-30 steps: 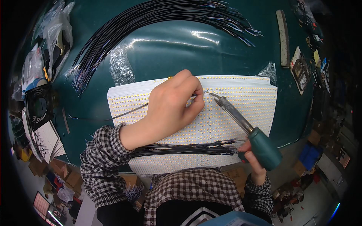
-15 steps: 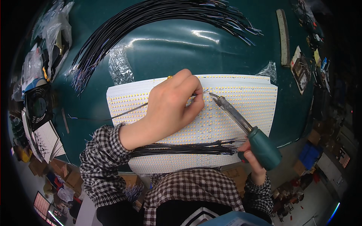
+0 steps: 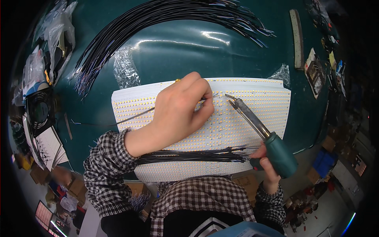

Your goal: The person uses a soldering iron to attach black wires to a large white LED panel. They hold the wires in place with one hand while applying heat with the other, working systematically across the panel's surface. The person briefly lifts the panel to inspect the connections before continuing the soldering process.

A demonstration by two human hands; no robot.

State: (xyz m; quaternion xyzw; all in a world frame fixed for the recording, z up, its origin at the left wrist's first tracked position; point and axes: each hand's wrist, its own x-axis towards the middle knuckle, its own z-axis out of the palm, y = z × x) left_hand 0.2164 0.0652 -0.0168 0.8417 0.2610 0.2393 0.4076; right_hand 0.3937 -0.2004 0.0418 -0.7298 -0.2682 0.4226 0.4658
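My left hand (image 3: 179,104) pinches a thin black cable (image 3: 136,115) above a white LED board (image 3: 252,114) dotted with rows of yellow chips. The cable's stripped wire ends poke out past my fingertips, close to the board's upper middle. In my right hand (image 3: 269,172) is a soldering iron (image 3: 281,156) with a green handle. Its metal tip points up and left, a little to the right of the wire ends and apart from them. A bundle of black cables (image 3: 189,155) lies across the lower part of the board, below my left hand.
A large curved bundle of black cables (image 3: 158,17) lies at the back of the green table (image 3: 177,59). On the left are clear plastic bags (image 3: 59,29) and a black fan (image 3: 40,110). A grey strip (image 3: 296,39) and a dirty small box (image 3: 314,75) lie at the right.
The soldering iron has shifted slightly right, its tip drawing away from the wire ends. My left hand and the cable have stayed in place.
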